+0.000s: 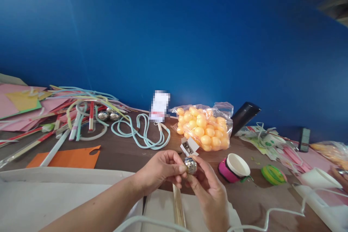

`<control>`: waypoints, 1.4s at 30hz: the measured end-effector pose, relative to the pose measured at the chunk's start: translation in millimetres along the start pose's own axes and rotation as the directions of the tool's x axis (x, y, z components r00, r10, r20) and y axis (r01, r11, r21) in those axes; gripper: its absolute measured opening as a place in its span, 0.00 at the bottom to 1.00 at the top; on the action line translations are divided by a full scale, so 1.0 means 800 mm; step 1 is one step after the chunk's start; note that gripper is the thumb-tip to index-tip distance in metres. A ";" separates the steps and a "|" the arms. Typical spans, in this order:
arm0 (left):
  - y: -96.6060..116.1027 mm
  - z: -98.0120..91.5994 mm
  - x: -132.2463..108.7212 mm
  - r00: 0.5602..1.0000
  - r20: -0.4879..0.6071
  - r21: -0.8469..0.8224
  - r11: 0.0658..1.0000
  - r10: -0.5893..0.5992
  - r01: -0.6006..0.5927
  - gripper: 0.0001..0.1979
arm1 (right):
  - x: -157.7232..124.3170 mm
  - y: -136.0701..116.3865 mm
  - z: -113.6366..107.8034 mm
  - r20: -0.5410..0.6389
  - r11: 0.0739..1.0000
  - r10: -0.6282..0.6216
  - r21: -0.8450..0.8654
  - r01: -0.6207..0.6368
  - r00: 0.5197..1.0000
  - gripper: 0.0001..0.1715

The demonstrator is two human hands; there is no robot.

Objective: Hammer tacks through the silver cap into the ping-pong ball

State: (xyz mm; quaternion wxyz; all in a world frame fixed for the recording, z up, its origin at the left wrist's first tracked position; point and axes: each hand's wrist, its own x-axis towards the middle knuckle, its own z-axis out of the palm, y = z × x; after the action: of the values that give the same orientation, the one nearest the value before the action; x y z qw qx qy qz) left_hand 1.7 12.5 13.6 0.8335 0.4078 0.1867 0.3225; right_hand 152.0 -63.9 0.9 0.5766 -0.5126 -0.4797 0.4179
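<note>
A small shiny silver ball (190, 165) is between my two hands, above the table's front part. My right hand (209, 192) grips it with thumb and fingers from the right. At the ball's left side, my left hand (163, 170) is closed in a pinch. Something small and yellowish shows at its thumb tip, too small to name. Just behind the ball stands a little open white box (193, 146) with small dark metallic pieces inside. Under my hands, a pale wooden stick (178, 206) points toward me.
Behind are a bag of orange balls (208, 130), a light-blue lanyard (144, 139) and a black cylinder (244, 117). A pink-wrapped cup (231, 170) and green tape roll (273, 175) lie right. More silver balls (108, 115), strips and orange paper (70, 157) lie left. At far right, another person's hand (339, 177) shows.
</note>
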 end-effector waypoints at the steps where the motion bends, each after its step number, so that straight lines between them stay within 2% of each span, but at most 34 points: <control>1: 0.000 0.000 0.000 1.000 -0.002 0.007 1.000 0.001 -0.001 0.08 | 0.001 0.001 0.000 0.001 1.000 -0.001 -0.003 0.001 1.000 0.22; 12: -0.003 -0.006 0.002 1.000 -0.011 0.043 0.999 -0.018 0.019 0.11 | 0.000 0.004 -0.002 -0.013 0.996 -0.002 -0.092 0.001 1.000 0.23; 22: 0.003 -0.007 0.001 0.999 -0.023 0.160 0.987 -0.033 0.036 0.12 | 0.000 -0.001 0.001 0.000 0.993 -0.007 -0.120 0.007 1.000 0.23; 27: 0.004 -0.009 0.003 0.998 -0.054 0.164 0.985 -0.039 0.048 0.12 | 0.004 -0.003 0.007 0.003 0.998 0.069 0.006 -0.069 0.998 0.23; 32: 0.003 -0.011 0.003 0.998 -0.030 0.050 0.997 -0.055 0.057 0.10 | 0.007 -0.006 0.012 -0.001 0.987 0.109 0.122 -0.108 0.994 0.21; 36: 0.002 -0.012 0.003 0.998 -0.016 0.010 0.998 -0.068 0.069 0.10 | 0.007 -0.006 0.012 -0.006 0.987 0.108 0.119 -0.106 0.994 0.22; 42: 0.000 -0.013 0.003 0.998 -0.018 0.058 0.997 -0.058 0.059 0.11 | 0.005 -0.005 0.011 -0.023 0.992 0.097 0.082 -0.095 0.995 0.23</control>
State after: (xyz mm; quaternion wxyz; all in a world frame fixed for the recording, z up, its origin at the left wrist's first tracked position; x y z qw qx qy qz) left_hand -2.4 20.2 7.0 0.8286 0.4239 0.2148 0.2959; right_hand 144.2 -58.4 5.4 0.5824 -0.5169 -0.4295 0.4574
